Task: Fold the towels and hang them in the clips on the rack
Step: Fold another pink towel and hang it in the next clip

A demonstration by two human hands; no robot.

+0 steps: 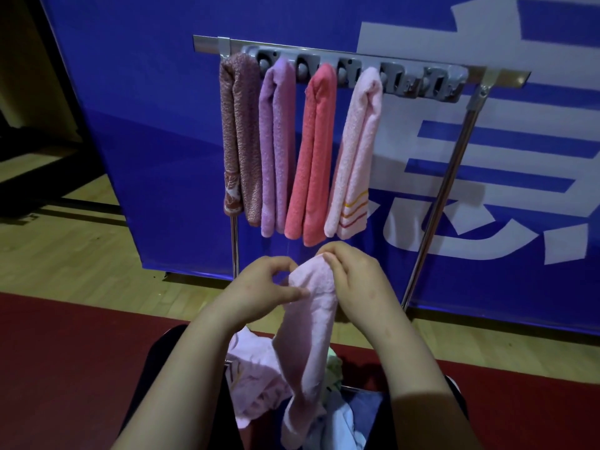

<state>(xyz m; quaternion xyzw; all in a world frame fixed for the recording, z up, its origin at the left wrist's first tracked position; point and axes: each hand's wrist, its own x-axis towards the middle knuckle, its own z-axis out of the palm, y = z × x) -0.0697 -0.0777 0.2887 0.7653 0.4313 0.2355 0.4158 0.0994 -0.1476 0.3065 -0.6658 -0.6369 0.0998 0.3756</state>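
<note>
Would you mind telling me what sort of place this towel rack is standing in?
Probably an indoor sports hall: a wooden floor, a red floor strip, and a blue banner with white lettering behind the rack.

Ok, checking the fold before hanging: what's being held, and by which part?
The left hand and right hand pinch the pale pink towel at its folded top end; the rest hangs down.

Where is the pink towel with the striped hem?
In the head view, the striped pink towel hangs fourth from the left on the clip rack, right of the coral towel.
</note>
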